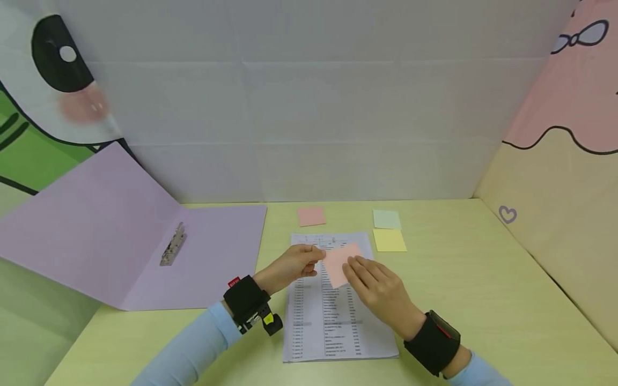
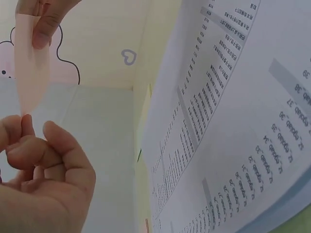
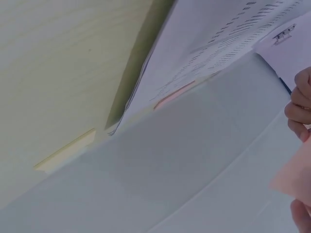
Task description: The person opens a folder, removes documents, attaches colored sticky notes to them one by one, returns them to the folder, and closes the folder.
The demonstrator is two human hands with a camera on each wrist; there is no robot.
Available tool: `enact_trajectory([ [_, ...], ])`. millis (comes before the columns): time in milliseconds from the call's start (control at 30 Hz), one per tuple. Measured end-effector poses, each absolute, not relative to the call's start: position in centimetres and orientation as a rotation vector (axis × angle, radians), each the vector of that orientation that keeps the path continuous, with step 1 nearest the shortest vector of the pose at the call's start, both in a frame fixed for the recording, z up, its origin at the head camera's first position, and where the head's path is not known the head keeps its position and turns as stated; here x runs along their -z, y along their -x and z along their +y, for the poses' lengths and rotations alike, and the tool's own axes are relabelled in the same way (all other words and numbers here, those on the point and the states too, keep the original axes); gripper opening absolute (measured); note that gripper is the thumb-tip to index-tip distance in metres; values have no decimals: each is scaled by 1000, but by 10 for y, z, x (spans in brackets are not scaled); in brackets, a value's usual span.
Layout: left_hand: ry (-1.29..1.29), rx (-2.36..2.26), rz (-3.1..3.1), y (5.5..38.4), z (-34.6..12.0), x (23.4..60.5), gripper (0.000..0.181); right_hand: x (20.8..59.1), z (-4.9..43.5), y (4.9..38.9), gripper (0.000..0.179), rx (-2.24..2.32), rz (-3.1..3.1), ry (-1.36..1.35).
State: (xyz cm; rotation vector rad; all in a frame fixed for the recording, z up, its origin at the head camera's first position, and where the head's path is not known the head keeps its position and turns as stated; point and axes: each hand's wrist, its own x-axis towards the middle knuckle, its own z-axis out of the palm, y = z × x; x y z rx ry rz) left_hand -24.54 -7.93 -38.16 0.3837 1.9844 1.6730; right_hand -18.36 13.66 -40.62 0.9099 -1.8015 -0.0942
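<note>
A pink sticky note (image 1: 336, 266) is held above a stack of printed sheets (image 1: 309, 332). My left hand (image 1: 292, 266) pinches one corner of it between thumb and fingertips. My right hand (image 1: 381, 292) holds the opposite side, its fingers across the front. In the left wrist view the right thumb lies against the note (image 2: 31, 73), which bows slightly between both hands. The right wrist view catches only part of the note (image 3: 294, 177) at its right edge. The sheets carry a printed table with several rows and lie flat on the table.
A purple folder (image 1: 227, 241) lies open at the left, its cover raised, with a metal clip (image 1: 173, 245) inside. Behind the sheets are a pink pad (image 1: 311, 216), a green pad (image 1: 386, 219) and a yellow pad (image 1: 390, 240). Printed cloth walls (image 1: 314, 107) enclose the table.
</note>
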Motion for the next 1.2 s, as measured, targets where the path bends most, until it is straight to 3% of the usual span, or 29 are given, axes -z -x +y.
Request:
enact_trajectory([
  [300, -349, -1635, 2153, 243, -82, 382, 26, 398, 141, 188, 51, -213, -1944, -908],
  [467, -334, -1623, 2156, 240, -81, 380, 25, 384, 146, 191, 35, -429, -2207, -740],
  [667, -321, -1579, 2178, 236, -81, 384, 24, 376, 144, 191, 39, -808, -2552, -526],
  [933, -326, -1476, 2238, 230, -84, 392, 22, 388, 139, 194, 10, -909, -2631, -505],
  [1200, -373, -1413, 2295, 229, -87, 395, 23, 393, 136, 194, 9, -931, -2699, -470],
])
